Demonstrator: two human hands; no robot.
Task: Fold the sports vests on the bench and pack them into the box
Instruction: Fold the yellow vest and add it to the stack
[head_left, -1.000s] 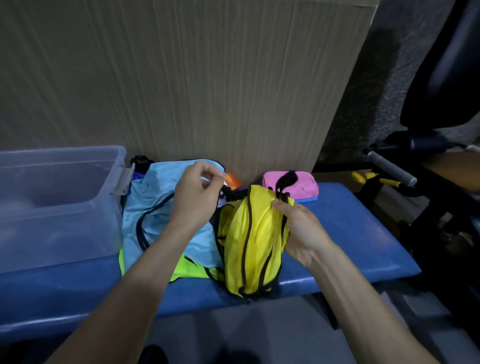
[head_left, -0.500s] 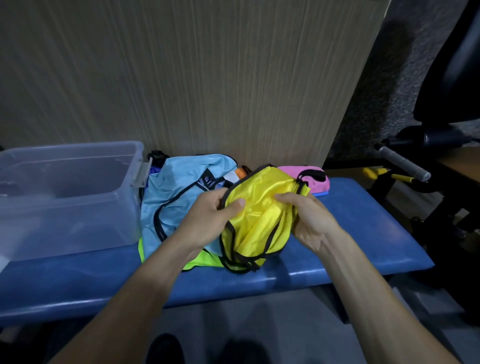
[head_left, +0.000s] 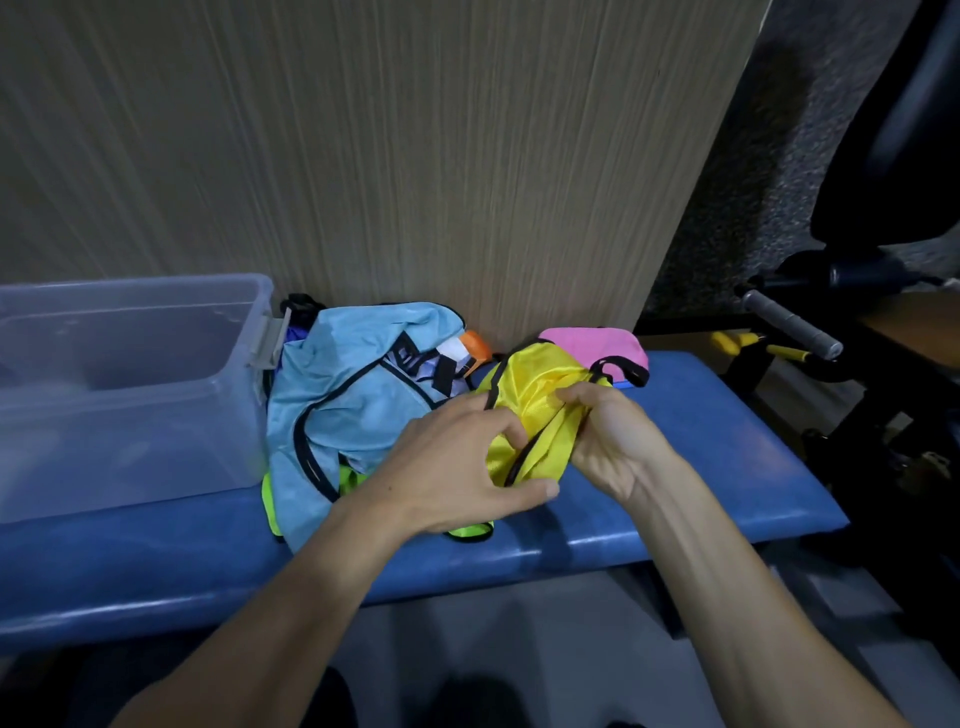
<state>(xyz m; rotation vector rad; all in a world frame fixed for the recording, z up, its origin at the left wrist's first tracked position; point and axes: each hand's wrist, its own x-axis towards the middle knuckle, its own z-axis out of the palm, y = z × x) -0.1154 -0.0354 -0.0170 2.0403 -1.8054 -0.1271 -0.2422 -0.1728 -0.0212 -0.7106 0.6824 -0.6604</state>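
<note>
A bunched yellow vest (head_left: 535, 395) with black trim is held over the blue bench (head_left: 701, 467). My left hand (head_left: 457, 462) grips its left side, fingers curled into the fabric. My right hand (head_left: 608, 436) grips its right side. A light blue vest (head_left: 353, 410) lies crumpled on the bench to the left, over a neon green vest (head_left: 270, 504). A folded pink vest (head_left: 592, 345) rests at the back by the wall. The clear plastic box (head_left: 130, 395) stands open at the bench's left end.
An orange piece (head_left: 475, 345) peeks out behind the light blue vest. A wood-grain panel (head_left: 363, 156) rises right behind the bench. Dark gym equipment with a grey handle (head_left: 789, 325) stands to the right. Grey floor lies below the bench's front edge.
The yellow vest hung long from both hands a second ago; now it is gathered into a tight bundle, and my left hand has moved from the light blue vest onto it.
</note>
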